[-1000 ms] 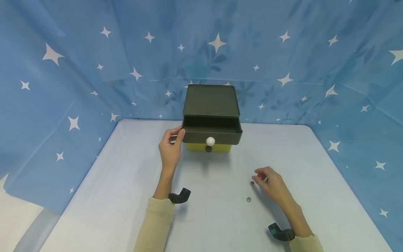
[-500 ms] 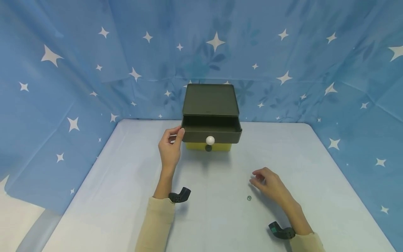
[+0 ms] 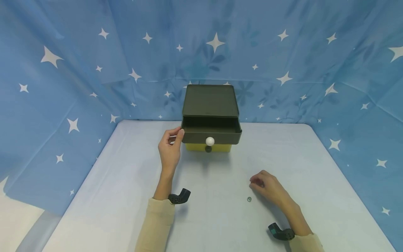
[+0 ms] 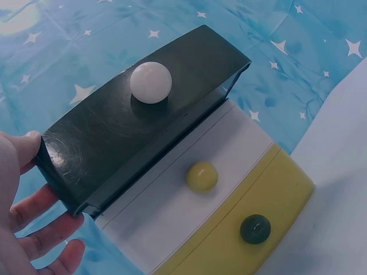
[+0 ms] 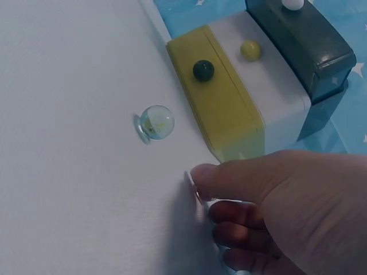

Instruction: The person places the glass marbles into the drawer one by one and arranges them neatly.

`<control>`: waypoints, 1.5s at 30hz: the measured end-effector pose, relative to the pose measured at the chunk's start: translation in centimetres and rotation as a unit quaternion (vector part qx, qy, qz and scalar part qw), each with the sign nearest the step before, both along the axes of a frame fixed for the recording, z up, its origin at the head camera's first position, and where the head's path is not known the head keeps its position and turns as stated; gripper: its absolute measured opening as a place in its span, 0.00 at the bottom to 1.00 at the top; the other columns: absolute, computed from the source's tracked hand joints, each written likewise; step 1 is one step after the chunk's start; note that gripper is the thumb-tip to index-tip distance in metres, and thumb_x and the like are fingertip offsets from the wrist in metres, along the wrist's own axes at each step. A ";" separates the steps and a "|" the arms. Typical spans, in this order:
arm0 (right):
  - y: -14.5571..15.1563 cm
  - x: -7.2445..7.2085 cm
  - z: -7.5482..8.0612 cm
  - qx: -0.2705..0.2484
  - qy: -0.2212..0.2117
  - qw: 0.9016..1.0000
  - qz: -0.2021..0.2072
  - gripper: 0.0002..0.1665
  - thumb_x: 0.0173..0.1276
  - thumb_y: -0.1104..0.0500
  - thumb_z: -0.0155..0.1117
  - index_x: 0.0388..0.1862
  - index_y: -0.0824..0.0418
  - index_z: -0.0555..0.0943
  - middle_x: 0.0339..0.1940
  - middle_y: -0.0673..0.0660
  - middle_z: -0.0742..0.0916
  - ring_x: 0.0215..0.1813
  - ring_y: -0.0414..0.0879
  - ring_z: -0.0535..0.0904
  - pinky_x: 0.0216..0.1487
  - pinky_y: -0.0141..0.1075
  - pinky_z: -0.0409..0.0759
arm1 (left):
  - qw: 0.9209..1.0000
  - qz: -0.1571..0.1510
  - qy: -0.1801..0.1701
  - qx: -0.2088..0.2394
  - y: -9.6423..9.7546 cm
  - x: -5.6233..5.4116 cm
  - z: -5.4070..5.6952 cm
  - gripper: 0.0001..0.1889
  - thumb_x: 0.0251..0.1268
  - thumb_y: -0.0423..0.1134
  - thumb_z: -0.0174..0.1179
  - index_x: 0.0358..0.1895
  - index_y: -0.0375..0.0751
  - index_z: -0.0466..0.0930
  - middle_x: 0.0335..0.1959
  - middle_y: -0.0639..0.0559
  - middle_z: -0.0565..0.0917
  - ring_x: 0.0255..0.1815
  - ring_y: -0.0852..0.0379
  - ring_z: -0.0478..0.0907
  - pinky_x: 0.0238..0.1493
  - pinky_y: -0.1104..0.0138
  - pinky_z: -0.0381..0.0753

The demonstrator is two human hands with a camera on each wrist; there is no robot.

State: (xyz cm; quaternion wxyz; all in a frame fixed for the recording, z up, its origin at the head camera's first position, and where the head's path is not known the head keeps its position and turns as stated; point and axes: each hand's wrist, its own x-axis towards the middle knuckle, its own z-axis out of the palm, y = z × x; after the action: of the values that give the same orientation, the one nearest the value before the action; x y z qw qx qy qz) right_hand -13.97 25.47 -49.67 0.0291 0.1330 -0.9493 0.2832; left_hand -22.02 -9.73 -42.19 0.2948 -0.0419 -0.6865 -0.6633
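Observation:
A small drawer cabinet (image 3: 211, 100) stands at the back of the table, its dark green top drawer (image 4: 137, 132) pulled out. My left hand (image 3: 170, 148) grips that drawer's left front corner, thumb on the front and fingers round the side. In the head view the drawer's visible inside shows nothing in it. My right hand (image 3: 267, 188) is low over the table at the right, fingers curled toward the thumb. A marble is pinched there, mostly hidden; only a reddish glint shows beneath the thumb (image 5: 209, 179). Beside this hand lies a clear greenish marble (image 5: 157, 122).
Below the top drawer are a white drawer (image 4: 189, 172) with a yellow knob and a yellow drawer (image 4: 281, 200) with a dark green knob, both pushed in. A star-patterned blue cloth (image 3: 217, 59) hangs behind the white table (image 3: 126, 175).
The brown marble seen by my right fingertips has gone from sight within the hand. Those fingers have curled closer, and the hand has shifted slightly left. The left hand stays on the drawer.

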 end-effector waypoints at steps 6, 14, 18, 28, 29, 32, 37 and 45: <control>-0.2 0.0 0.1 0.010 -0.008 1.000 -0.003 0.07 0.63 0.61 0.72 0.40 0.58 0.86 0.36 0.48 0.83 0.39 0.41 0.80 0.41 0.33 0.81 | 1.000 0.001 0.002 -0.004 -0.1 0.0 0.1 0.14 0.67 0.48 0.66 0.48 0.42 0.86 0.42 0.47 0.85 0.39 0.45 0.81 0.33 0.74 0.77; -0.1 0.1 0.1 0.018 -0.003 1.000 -0.005 0.07 0.62 0.64 0.71 0.40 0.58 0.87 0.35 0.48 0.83 0.40 0.41 0.81 0.42 0.34 0.82 | 1.000 -0.005 0.000 0.001 -0.1 0.1 0.0 0.14 0.67 0.46 0.66 0.48 0.42 0.86 0.42 0.46 0.86 0.39 0.46 0.81 0.33 0.75 0.77; -0.1 -0.1 0.2 0.018 -0.003 1.000 -0.009 0.06 0.64 0.63 0.71 0.40 0.58 0.87 0.36 0.48 0.83 0.40 0.42 0.82 0.42 0.36 0.82 | 1.000 -0.004 0.000 0.002 -0.1 -0.1 0.1 0.14 0.68 0.44 0.66 0.49 0.39 0.86 0.43 0.43 0.85 0.39 0.48 0.80 0.33 0.76 0.76; -0.1 0.1 0.3 0.024 -0.004 1.000 -0.014 0.05 0.64 0.61 0.71 0.39 0.57 0.86 0.35 0.47 0.83 0.40 0.40 0.79 0.41 0.34 0.80 | 1.000 -0.008 -0.021 0.002 0.3 1.0 1.3 0.13 0.69 0.36 0.64 0.50 0.31 0.83 0.45 0.35 0.84 0.40 0.45 0.80 0.34 0.78 0.74; -0.1 0.1 0.4 0.023 0.000 1.000 -0.015 0.05 0.64 0.61 0.71 0.39 0.57 0.86 0.35 0.47 0.83 0.39 0.40 0.79 0.41 0.34 0.80 | 1.000 -0.008 -0.021 0.002 0.3 1.2 1.7 0.13 0.69 0.36 0.64 0.50 0.31 0.83 0.44 0.35 0.84 0.40 0.45 0.80 0.34 0.78 0.75; -0.3 0.0 0.6 0.022 0.012 1.000 -0.016 0.05 0.63 0.61 0.72 0.39 0.57 0.86 0.36 0.48 0.83 0.40 0.41 0.80 0.41 0.35 0.80 | 1.000 -0.003 -0.020 -0.001 0.3 1.8 2.5 0.12 0.69 0.35 0.63 0.50 0.31 0.83 0.44 0.36 0.84 0.40 0.49 0.81 0.35 0.77 0.75; -0.7 -0.1 1.1 0.022 0.026 0.999 -0.020 0.06 0.63 0.61 0.72 0.39 0.59 0.86 0.36 0.49 0.84 0.41 0.44 0.81 0.42 0.38 0.82 | 1.000 -0.002 -0.012 0.007 0.2 2.1 2.8 0.12 0.69 0.35 0.64 0.49 0.30 0.83 0.43 0.36 0.84 0.40 0.44 0.80 0.34 0.78 0.75; -0.5 0.1 1.5 0.026 0.055 0.997 -0.036 0.05 0.65 0.60 0.70 0.38 0.59 0.86 0.37 0.50 0.85 0.43 0.46 0.81 0.43 0.42 0.82 | 1.000 0.001 -0.004 -0.006 -0.1 0.3 0.1 0.13 0.68 0.45 0.66 0.49 0.42 0.86 0.43 0.47 0.87 0.38 0.59 0.81 0.33 0.75 0.77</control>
State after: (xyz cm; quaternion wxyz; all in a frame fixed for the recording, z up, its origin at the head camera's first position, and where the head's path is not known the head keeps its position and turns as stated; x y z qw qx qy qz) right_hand -13.88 24.95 -48.17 0.0884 0.1150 -0.9575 0.2493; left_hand -21.74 -9.86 -42.06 0.2920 -0.0402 -0.6915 -0.6595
